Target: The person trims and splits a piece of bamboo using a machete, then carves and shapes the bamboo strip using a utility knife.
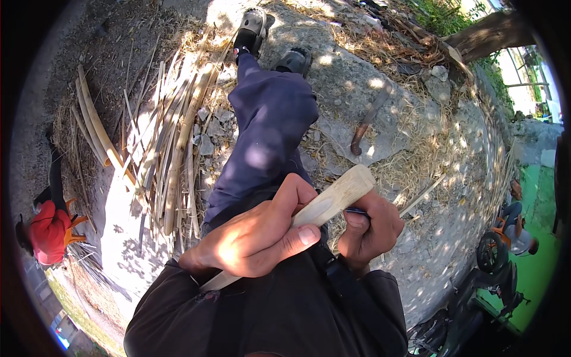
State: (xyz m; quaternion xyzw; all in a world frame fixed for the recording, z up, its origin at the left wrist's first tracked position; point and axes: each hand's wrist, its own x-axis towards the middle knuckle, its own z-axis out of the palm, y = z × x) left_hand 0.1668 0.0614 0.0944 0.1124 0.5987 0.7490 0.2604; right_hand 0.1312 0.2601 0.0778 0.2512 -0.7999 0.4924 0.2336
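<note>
A pale, flat piece of wood (330, 199) lies slantwise in front of my chest, its broad blunt end up to the right. My left hand (256, 238) is closed around it, thumb pressed along its face. Its narrower lower end shows below my left wrist, against my dark sleeve. Close to the broad end, my right hand (372, 229) pinches a thin dark object (355, 210), mostly hidden by the fingers; I cannot tell its kind. A large bolo-type knife (373, 113) with a brown curved handle lies on the ground ahead.
Split bamboo strips (172, 143) are heaped at the left of my legs. My feet wear dark clogs (254, 27). A person in red (49, 233) sits at far left, another person (523, 238) at far right near a motorcycle (488, 285). A tree trunk (493, 35) leans at upper right.
</note>
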